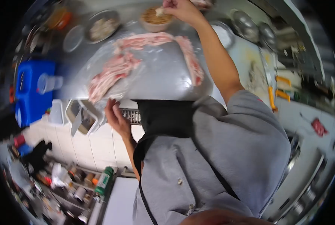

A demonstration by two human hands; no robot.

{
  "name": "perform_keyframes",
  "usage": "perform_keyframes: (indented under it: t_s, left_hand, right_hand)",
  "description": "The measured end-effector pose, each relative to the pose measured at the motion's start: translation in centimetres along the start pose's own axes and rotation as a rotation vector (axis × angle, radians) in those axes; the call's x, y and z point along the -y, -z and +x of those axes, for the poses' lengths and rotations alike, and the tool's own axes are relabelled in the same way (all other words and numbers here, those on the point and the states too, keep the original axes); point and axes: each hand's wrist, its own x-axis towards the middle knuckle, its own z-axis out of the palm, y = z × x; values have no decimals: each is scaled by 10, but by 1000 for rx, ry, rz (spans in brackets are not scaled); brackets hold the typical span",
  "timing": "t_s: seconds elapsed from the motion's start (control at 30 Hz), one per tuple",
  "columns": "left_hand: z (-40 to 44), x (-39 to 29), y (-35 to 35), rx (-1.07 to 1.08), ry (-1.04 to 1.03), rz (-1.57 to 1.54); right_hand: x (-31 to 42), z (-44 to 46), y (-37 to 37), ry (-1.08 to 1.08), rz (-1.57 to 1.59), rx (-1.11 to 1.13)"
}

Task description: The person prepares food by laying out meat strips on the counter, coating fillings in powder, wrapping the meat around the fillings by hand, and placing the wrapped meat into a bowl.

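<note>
Pink meat (147, 40) before bowl (155, 27); blue jug (30, 90) left

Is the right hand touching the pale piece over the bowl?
Touching: the head view shows the right hand pinching the pale piece at its fingertips, over the bowl.

Bench (160, 80), centre: three portions of sliced meat: left portion (113, 73) on plastic sheet (121, 87), far strip (145, 40) behind, right strip (190, 62) opposite.
Bench, far side: filled tub (156, 27) behind far strip, right hand (182, 12) above it with small piece (160, 11); bowl (113, 17) left of tub; round dish (73, 38) left of bowl.
Bench, right: cutting board (246, 56), beyond right forearm; knife (271, 98) along its right side.
Left end: jug (30, 82); cup (49, 83) overlapping it in view.
Near edge: left hand (117, 117); open bin (95, 126) to its left.
</note>
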Motion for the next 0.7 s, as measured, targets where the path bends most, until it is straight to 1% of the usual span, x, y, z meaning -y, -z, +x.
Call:
perform_keyframes:
  t_s: [0.03, 0.13, 0.17, 0.23, 0.27, 0.33, 0.37, 0.4, 0.47, 0.5, 0.53, 0.6, 0.63, 0.7]
  left_hand:
    - [-2, -5, -7, 26, -7, -8]
    - [-3, -11, -21, 94, -12, 15]
    - [-1, -14, -27, 137, -25, -14]
    - [2, -27, -39, 224, -64, -23]
    - [5, -32, -45, 240, -69, -21]
    - [12, -41, -54, 265, -144, -33]
    - [15, -46, -57, 261, -194, -7]
    - [16, -52, -61, 261, -193, 5]
    - [17, -60, -67, 258, -245, -31]
    - [16, -61, -68, 255, -244, -30]
    - [14, -61, -68, 254, -247, -24]
    - [12, -59, -71, 237, -253, 17]
    - [10, -59, -72, 229, -254, 19]
    - [5, -60, -72, 192, -155, -18]
  right_hand:
    - [0, -27, 31, -101, 59, 4]
    - [-90, -74, 110, -143, -52, -133]
    - [-103, -83, 123, -159, -45, -151]
    - [-118, -103, 145, -406, -306, -142]
    - [-127, -109, 150, -415, -302, -155]
    - [-138, -114, 145, -122, -842, -157]
    - [-144, -118, 141, 21, -1016, -233]
    - [-146, -119, 141, 19, -1005, -231]
    - [-149, -117, 139, 408, -1159, -155]
    - [-160, -111, 139, 320, -1091, -54]
    - [-168, -106, 138, 321, -1085, -56]
    - [-175, -94, 135, 71, -1247, 23]
    - [-174, -92, 140, 80, -1245, 24]
    - [-163, -88, 156, 118, -824, 290]
